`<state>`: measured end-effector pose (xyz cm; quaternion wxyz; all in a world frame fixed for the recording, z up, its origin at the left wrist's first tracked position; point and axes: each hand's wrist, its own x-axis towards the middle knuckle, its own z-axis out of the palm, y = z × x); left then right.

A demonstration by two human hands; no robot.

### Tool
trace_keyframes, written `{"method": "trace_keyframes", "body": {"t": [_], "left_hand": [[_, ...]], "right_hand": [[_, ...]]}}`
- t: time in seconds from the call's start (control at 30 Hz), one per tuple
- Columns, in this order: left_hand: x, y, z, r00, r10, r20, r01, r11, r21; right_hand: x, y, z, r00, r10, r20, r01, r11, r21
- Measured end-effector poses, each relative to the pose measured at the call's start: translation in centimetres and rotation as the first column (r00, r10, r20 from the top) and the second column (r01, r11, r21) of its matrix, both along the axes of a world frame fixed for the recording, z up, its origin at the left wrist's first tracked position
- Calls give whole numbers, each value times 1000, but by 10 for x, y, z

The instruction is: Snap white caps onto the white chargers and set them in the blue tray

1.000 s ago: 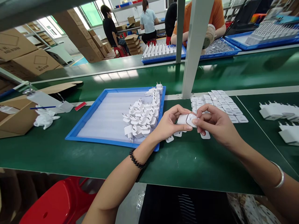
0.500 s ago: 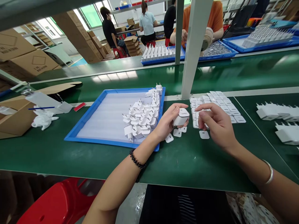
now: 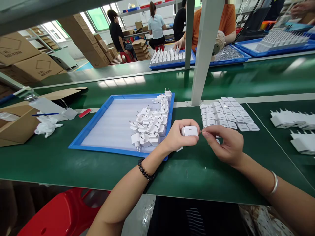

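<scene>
My left hand is wrapped round a white charger, its flat end with a small port slot turned toward me. Just right of it, my right hand pinches thumb and forefinger together; whatever lies between the tips is too small to make out. Behind my right hand, white square caps lie in rows on the green bench. One loose cap peeks out under my left wrist. To the left, a blue-rimmed tray carries a cluster of white plug chargers along its right side.
More chargers stand at the right. An upright post rises behind the caps. At the left are a carton, a crumpled white glove and a red piece. A co-worker in orange sits across the bench.
The charger in my left hand has turned so its port end faces me. My right hand has come down and left toward it, its fingertips closing into a pinch.
</scene>
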<state>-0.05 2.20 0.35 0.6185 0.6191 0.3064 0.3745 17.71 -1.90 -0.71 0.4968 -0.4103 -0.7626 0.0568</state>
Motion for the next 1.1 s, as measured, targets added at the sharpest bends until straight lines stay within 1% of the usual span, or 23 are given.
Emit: {"method": "trace_keyframes", "body": {"t": [0.13, 0.27, 0.43, 0.5, 0.57, 0.63, 0.7, 0.77, 0.87, 0.97, 1.1], "left_hand": [[0, -2, 2, 999, -1, -34, 2, 1000, 24], [-1, -2, 0, 999, -12, -42, 13, 999, 31], [0, 0, -3, 993, -121, 2, 120, 992, 44], [0, 2, -4, 990, -139, 35, 137, 989, 52], [-1, 4, -5, 989, -128, 73, 125, 991, 49], [-2, 6, -6, 990, -114, 84, 110, 992, 54], [-3, 6, -6, 992, -112, 66, 108, 992, 59], [-2, 5, -5, 989, -139, 57, 135, 989, 66], [1, 2, -4, 983, -168, 79, 160, 982, 102], [4, -1, -4, 985, -143, 96, 130, 982, 134], [5, -2, -5, 990, -100, 103, 90, 991, 94]], "right_hand": [[0, 0, 2, 999, 19, -34, -16, 997, 73], [-1, 1, 1, 998, 59, -37, -56, 996, 71], [-1, 2, -2, 986, 165, -28, -165, 986, -8], [-3, 2, -3, 973, 228, -47, -228, 974, 1], [-4, 3, -4, 962, 265, -60, -264, 964, 21], [-6, 4, -8, 971, 233, -44, -233, 972, 6], [-8, 5, -12, 988, 151, -15, -151, 988, -39], [-8, 6, -16, 995, 100, 12, -99, 991, -85], [-8, 7, -19, 992, 119, 50, -113, 988, -106], [-9, 6, -19, 987, 134, 91, -127, 989, -80], [-10, 5, -18, 988, 116, 102, -108, 991, -79]]}}
